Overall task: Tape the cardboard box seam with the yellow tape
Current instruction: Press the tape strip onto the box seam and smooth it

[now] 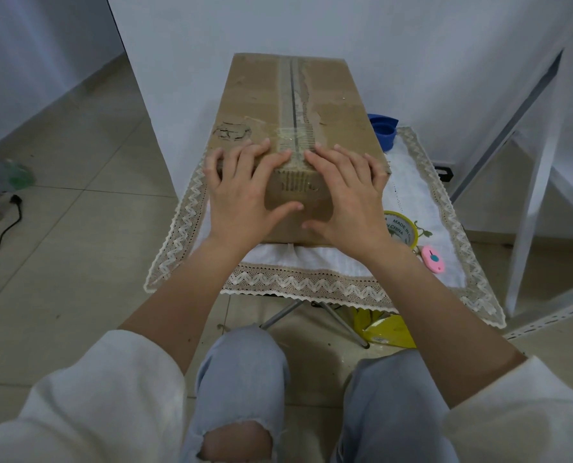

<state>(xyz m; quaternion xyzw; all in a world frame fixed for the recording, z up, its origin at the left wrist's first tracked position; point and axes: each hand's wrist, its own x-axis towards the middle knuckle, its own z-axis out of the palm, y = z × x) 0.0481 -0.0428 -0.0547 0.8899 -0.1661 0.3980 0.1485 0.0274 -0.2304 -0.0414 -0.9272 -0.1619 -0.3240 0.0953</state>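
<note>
On the lace-edged white cloth (pixel 412 182), brown cardboard box (pixel 255 105) w/ seam (pixel 292 95) untaped. Your left hand (pixel 241 192) & right hand (pixel 348 195) lie flat, open, on its near end. Yellow tape roll (pixel 401 230) sits just right, by box corner. Risk: flaps spring apart once you let go to grab it.

The cardboard box (pixel 295 128) fills most of the small table (pixel 311 282). Bare cloth lies open on its right, save the yellow tape roll (pixel 401 230), pink cutter (pixel 432 259) and blue cup (pixel 384 128).

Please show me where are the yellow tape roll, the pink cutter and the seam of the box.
yellow tape roll (pixel 401 228): head view, on its printed inner ring.
pink cutter (pixel 432 259): head view, on its middle.
seam (pixel 292 91): head view, on the dark line along the box top.
</note>
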